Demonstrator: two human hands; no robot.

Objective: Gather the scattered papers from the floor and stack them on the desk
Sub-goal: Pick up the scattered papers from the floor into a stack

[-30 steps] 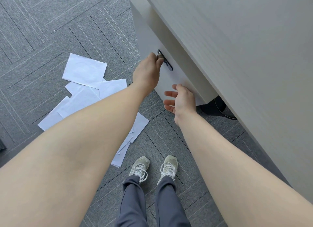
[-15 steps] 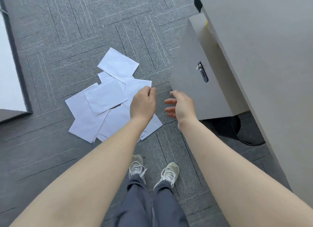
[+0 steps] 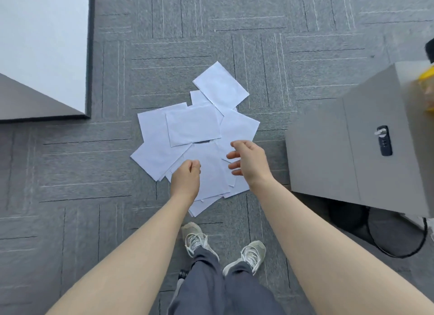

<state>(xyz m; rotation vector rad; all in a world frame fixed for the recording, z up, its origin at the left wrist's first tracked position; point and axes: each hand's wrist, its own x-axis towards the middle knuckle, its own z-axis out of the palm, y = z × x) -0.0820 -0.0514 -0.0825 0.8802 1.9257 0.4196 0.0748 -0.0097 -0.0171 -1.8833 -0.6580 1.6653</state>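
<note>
Several white papers (image 3: pixel 193 127) lie in an overlapping heap on the grey carpet, straight ahead of my feet. My left hand (image 3: pixel 186 176) hovers over the near edge of the heap, fingers curled shut with nothing in them. Over the heap's right side is my right hand (image 3: pixel 249 158), fingers spread and empty. Neither hand holds a sheet. The desk top is out of view.
A grey drawer cabinet (image 3: pixel 333 154) with a keyed lock (image 3: pixel 383 139) stands at the right, a yellow object (image 3: pixel 428 79) on top of it. A white panel (image 3: pixel 42 42) fills the upper left. A black cable and chair base (image 3: pixel 397 234) lie behind the cabinet. My shoes (image 3: pixel 225 249) stand just short of the papers.
My view has swung left, away from the cabinet lock and desk, and centred on the paper heap. Both hands have left the cabinet and now hover over the papers.
</note>
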